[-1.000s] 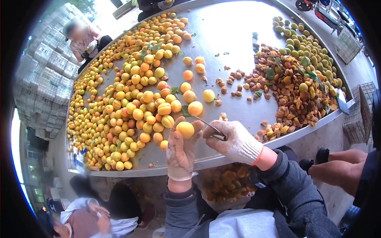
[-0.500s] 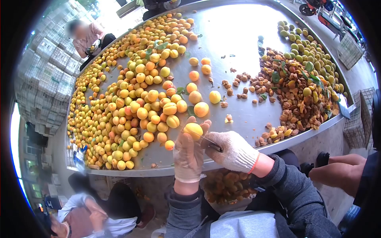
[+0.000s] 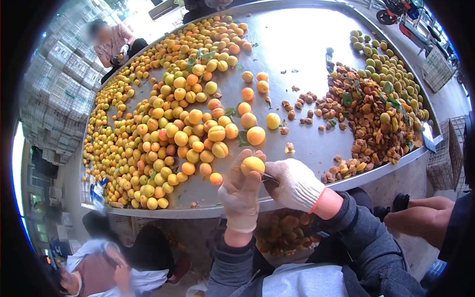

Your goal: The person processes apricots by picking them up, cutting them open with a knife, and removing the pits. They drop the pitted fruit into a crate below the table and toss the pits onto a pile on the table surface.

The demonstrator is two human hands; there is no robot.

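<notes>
My left hand [image 3: 238, 200], in a pale glove, is closed around a yellow-orange apricot [image 3: 253, 166] held upright between thumb and fingertips, over the near table edge. My right hand [image 3: 297, 183] wears a white knit glove with a red cuff edge and grips a small knife [image 3: 269, 176]. Only a short stretch of its thin blade shows, right at the apricot's right side; the handle is hidden in the fist. Just beyond my hands, several loose apricots [image 3: 256, 135] lie on the metal table [image 3: 307, 143].
A large apricot heap [image 3: 163, 133] covers the table's left side. On the right lie brown pits and fruit scraps [image 3: 376, 119], with greenish fruit [image 3: 396, 69] behind. Below the edge sits a container of fruit halves [image 3: 284, 232]. Other people sit around; crates [image 3: 59, 89] are stacked left.
The apricot has turned a little in my left fingers, and my right hand has shifted, with less of the knife showing. The camera view has moved slightly.
</notes>
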